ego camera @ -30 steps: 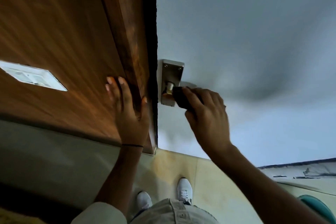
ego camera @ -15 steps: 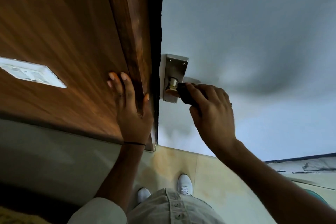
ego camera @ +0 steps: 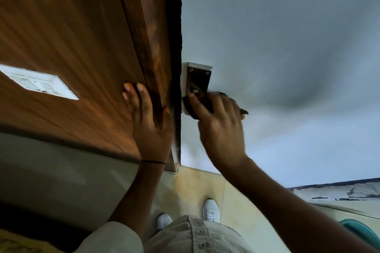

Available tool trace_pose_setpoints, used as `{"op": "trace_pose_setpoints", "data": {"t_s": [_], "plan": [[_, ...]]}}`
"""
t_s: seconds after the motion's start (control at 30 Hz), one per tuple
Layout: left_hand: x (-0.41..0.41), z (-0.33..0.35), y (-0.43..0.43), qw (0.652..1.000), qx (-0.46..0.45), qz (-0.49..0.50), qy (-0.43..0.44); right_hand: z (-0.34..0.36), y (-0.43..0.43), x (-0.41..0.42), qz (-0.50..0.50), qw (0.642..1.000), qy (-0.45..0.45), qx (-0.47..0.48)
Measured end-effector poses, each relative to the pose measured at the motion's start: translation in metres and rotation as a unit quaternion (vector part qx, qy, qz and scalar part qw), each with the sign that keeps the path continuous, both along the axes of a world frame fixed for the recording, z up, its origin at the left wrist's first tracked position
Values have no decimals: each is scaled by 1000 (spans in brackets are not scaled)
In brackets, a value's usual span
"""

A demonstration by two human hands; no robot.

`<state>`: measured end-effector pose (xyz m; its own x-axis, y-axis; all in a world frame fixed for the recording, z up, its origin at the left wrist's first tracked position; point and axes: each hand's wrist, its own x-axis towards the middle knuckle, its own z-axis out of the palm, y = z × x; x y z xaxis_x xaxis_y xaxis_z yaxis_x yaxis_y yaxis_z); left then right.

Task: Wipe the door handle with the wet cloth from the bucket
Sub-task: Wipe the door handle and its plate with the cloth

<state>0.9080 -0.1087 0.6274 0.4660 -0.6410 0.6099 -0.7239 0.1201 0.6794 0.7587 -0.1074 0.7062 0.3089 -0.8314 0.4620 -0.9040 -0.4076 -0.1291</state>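
Observation:
A metal handle plate (ego camera: 197, 77) sits on the pale grey door (ego camera: 277, 37), close to its left edge. My right hand (ego camera: 221, 127) is wrapped around the lever, pressing a dark cloth (ego camera: 192, 109) against the plate's lower part. The lever is mostly hidden under the cloth and fingers; only its tip (ego camera: 243, 112) shows to the right. My left hand (ego camera: 149, 123) lies flat with fingers spread on the brown wooden door frame (ego camera: 148, 26), holding nothing.
A white switch plate (ego camera: 39, 82) is set in the wood panel at left. A teal bucket rim (ego camera: 362, 232) shows at the bottom right on the tiled floor (ego camera: 205, 185). My white shoes (ego camera: 210, 209) stand below the door.
My right hand has slid the cloth left along the lever onto the lower part of the plate, covering the spindle. My left hand stays on the frame.

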Motion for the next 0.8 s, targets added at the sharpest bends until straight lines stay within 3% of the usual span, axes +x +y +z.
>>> {"op": "trace_pose_setpoints", "data": {"t_s": [0.13, 0.23, 0.37, 0.5, 0.63, 0.8], "plan": [[2, -1, 0, 1000, -3, -5, 1, 14, -2, 24, 21, 997, -23, 69], [3, -1, 2, 1000, 4, -2, -1, 7, -4, -12, -3, 999, -13, 34], [-3, 4, 2, 1000, 11, 11, 17, 16, -4, -9, -74, 994, 33, 69], [-4, 3, 1, 1000, 4, 10, 22, 24, -9, 33, -46, 995, 52, 78], [-4, 5, 2, 999, 19, 21, 30, 13, -9, -12, -1, 996, 54, 73], [-9, 7, 0, 999, 13, 25, 38, 11, -5, -10, -54, 995, 54, 71]]}}
